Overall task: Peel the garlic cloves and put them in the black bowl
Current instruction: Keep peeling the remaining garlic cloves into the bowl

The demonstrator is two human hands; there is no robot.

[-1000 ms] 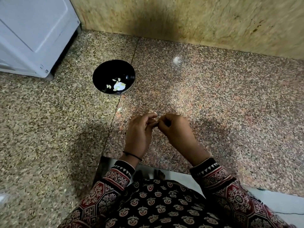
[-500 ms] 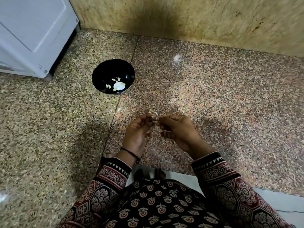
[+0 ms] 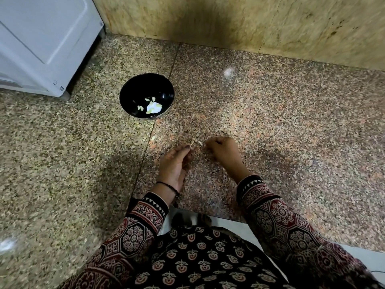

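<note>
A small pale garlic clove [image 3: 195,142] is pinched between thumb and forefinger at the tips of the fingers [image 3: 187,148] of the left hand [image 3: 174,165], low over the floor [image 3: 291,132]. The piece is too small for it to be told whether skin is left on it. The fingers [image 3: 211,142] of the right hand [image 3: 226,153] are curled inward just right of the clove, and whether anything is gripped in them, or the clove is touched, cannot be told. The two hands are held close together, knuckles away from the camera. A thin dark thread band [image 3: 168,186] is worn on the left wrist, and both forearms are covered by patterned red and black sleeves [image 3: 277,215]. The black bowl [image 3: 135,90] is set on the floor to the far left of the hands, well apart from them, upright. Several pale peeled cloves [image 3: 154,106] are seen lying in its bottom, toward the near right side. Speckled stone is seen across the floor, with a seam passing just right of the bowl and left of the left hand. A white cabinet [image 3: 41,42] is placed at the far left, and a beige stone wall [image 3: 250,21] is seen along the far edge.
</note>
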